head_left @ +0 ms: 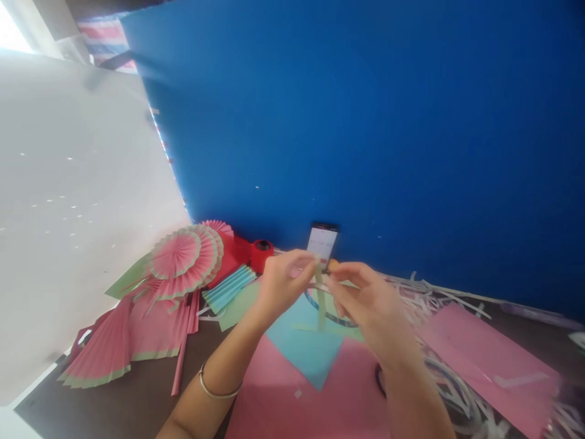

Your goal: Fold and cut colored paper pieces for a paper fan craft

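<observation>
My left hand (287,277) is closed in a pinch, with a pale green paper strip (322,305) hanging down from its fingertips. My right hand (365,299) is also pinched shut, close beside the top of the strip. Something small and orange (334,265) shows at its fingertips; its kind cannot be made out. Below the hands lie a light blue paper sheet (304,350) and a large pink sheet (301,408). A dark ring-shaped edge (313,300) is partly hidden behind the strip. Just beyond the hands, a phone (322,242) with a lit screen leans against the blue panel.
Pink pleated paper fans (176,256) with green edges are piled at left. Nearby are a folded blue paper (230,288) and a red tape roll (262,255). Paper scraps (457,390) and a pink packet (489,366) lie at right. A blue panel (365,122) rises behind.
</observation>
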